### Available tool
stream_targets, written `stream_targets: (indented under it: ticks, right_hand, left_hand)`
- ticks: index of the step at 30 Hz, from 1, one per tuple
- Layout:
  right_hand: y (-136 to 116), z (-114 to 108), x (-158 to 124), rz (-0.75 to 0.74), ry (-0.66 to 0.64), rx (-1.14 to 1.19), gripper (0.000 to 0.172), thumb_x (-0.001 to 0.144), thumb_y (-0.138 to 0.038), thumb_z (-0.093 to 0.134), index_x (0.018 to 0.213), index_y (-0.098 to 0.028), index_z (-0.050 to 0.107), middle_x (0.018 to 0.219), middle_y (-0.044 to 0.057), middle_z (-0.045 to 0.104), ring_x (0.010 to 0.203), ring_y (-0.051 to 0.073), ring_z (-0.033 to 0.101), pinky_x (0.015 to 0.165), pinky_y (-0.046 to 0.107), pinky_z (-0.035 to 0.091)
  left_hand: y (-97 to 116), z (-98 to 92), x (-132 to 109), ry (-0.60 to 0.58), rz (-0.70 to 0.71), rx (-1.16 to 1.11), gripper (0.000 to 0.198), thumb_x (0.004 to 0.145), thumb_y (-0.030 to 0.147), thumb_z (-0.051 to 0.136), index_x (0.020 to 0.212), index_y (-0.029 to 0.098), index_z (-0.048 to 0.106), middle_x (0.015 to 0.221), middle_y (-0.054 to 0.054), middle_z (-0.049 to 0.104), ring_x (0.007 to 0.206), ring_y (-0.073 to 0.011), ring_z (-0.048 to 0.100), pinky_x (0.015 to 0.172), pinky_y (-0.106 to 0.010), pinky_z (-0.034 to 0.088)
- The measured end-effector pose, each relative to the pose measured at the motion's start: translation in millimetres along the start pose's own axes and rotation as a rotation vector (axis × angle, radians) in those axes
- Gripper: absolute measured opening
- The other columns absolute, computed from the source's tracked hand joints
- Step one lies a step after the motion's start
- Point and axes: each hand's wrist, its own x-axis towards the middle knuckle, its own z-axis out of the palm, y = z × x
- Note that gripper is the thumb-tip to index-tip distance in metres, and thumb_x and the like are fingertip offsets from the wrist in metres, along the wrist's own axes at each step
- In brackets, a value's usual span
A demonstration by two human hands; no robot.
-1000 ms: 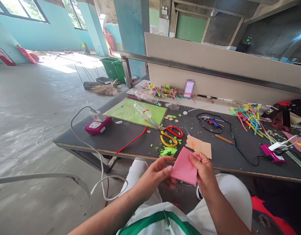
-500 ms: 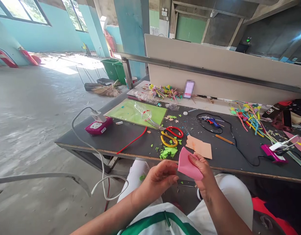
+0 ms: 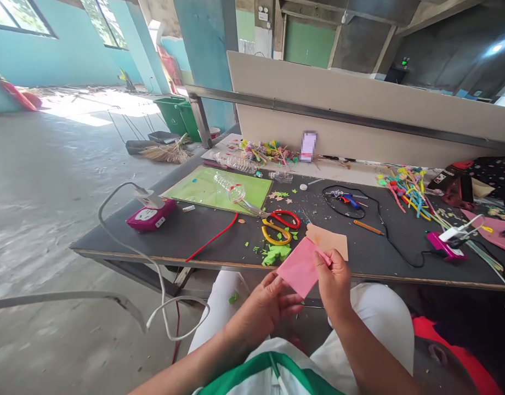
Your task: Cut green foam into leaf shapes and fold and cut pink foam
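Green scraps and a glue gun lie on the dark table.

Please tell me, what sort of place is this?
Probably a handicraft area in a workshop or industrial hall: large scissors and green scraps lie on a dark worktable, and bare beams show behind.

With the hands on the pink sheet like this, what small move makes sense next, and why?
Probably steady the pink sheet with the left hand: its fingers are at the lower-left edge, while the right hand pinches the right side.
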Motion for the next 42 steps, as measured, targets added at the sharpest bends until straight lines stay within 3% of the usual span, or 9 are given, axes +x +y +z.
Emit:
stream_targets:
  ticks: [4, 12, 16, 25, 27, 32, 39, 42]
  right_hand:
    - [-1, 7, -6, -0.055, -0.028, -0.073, 0.028, 0.084, -0.038, 0.059, 0.064, -0.023, 0.045, 0.059, -0.007, 0.039, 0.059, 0.014, 0.036, 0.057, 0.025, 0.03]
    - [-7, 5, -10, -0.021, -0.075, -0.043, 0.034, 0.084, -0.038, 0.057, 0.061, -0.024, 0.037, 0.059, -0.008, 0.032, 0.057, 0.013, 0.032, 0.055, 0.024, 0.029]
    - [-7, 1, -8, 0.034, -0.096, 0.026, 0.033, 0.083, -0.039, 0.058, 0.062, -0.023, 0.038, 0.06, -0.008, 0.033, 0.058, 0.012, 0.033, 0.054, 0.024, 0.03]
    - [4, 1, -8, 0.171, -0.14, 0.229, 0.033, 0.081, -0.04, 0.063, 0.063, -0.022, 0.042, 0.058, -0.008, 0.036, 0.055, 0.011, 0.033, 0.051, 0.022, 0.03]
    - [7, 3, -9, 0.191, -0.151, 0.298, 0.032, 0.081, -0.04, 0.064, 0.064, -0.023, 0.042, 0.057, -0.009, 0.036, 0.053, 0.011, 0.032, 0.049, 0.022, 0.029]
    - [11, 8, -11, 0.19, -0.137, 0.435, 0.031, 0.083, -0.04, 0.064, 0.067, -0.022, 0.044, 0.06, -0.008, 0.037, 0.055, 0.01, 0.032, 0.049, 0.021, 0.029]
    - [16, 4, -11, 0.166, -0.144, 0.541, 0.035, 0.079, -0.04, 0.07, 0.064, -0.021, 0.044, 0.059, -0.009, 0.036, 0.054, 0.009, 0.029, 0.049, 0.021, 0.027]
    - [18, -1, -8, 0.145, -0.142, 0.573, 0.034, 0.079, -0.039, 0.07, 0.064, -0.021, 0.045, 0.058, -0.009, 0.037, 0.054, 0.009, 0.028, 0.049, 0.021, 0.026]
  left_hand:
    - [-14, 6.5, 2, -0.015, -0.01, -0.064, 0.044, 0.078, 0.032, 0.071, 0.116, 0.016, 0.056, 0.108, -0.013, 0.067, 0.093, -0.026, 0.067, 0.079, -0.036, 0.053]
    - [-21, 16.1, 5, 0.109, 0.045, 0.047, 0.052, 0.069, 0.029, 0.078, 0.116, 0.015, 0.062, 0.096, -0.01, 0.072, 0.08, -0.0233, 0.069, 0.073, -0.034, 0.054]
    - [-22, 17.3, 6, 0.138, 0.042, 0.067, 0.047, 0.065, 0.026, 0.081, 0.108, 0.015, 0.066, 0.093, -0.008, 0.072, 0.075, -0.0194, 0.068, 0.073, -0.032, 0.054]
    - [-19, 15.8, 5, 0.203, 0.094, 0.272, 0.033, 0.065, 0.035, 0.081, 0.082, 0.011, 0.067, 0.064, -0.003, 0.068, 0.048, -0.0134, 0.059, 0.052, -0.027, 0.05]
    - [-18, 12.6, 2, 0.175, 0.099, 0.331, 0.031, 0.069, 0.037, 0.077, 0.079, 0.011, 0.065, 0.059, -0.003, 0.066, 0.048, -0.0148, 0.06, 0.052, -0.027, 0.049]
    - [-13, 13.8, -4, 0.051, 0.141, 0.348, 0.037, 0.064, 0.029, 0.082, 0.091, 0.013, 0.062, 0.073, -0.003, 0.069, 0.062, -0.0158, 0.063, 0.064, -0.029, 0.051]
    - [-8, 19.2, -6, 0.043, 0.18, 0.548, 0.031, 0.072, 0.037, 0.073, 0.083, 0.011, 0.06, 0.067, -0.003, 0.063, 0.06, -0.014, 0.057, 0.062, -0.028, 0.047]
    - [0, 17.2, -9, 0.015, 0.292, 0.7, 0.031, 0.078, 0.04, 0.066, 0.091, 0.011, 0.061, 0.076, -0.004, 0.063, 0.068, -0.0138, 0.054, 0.064, -0.025, 0.044]
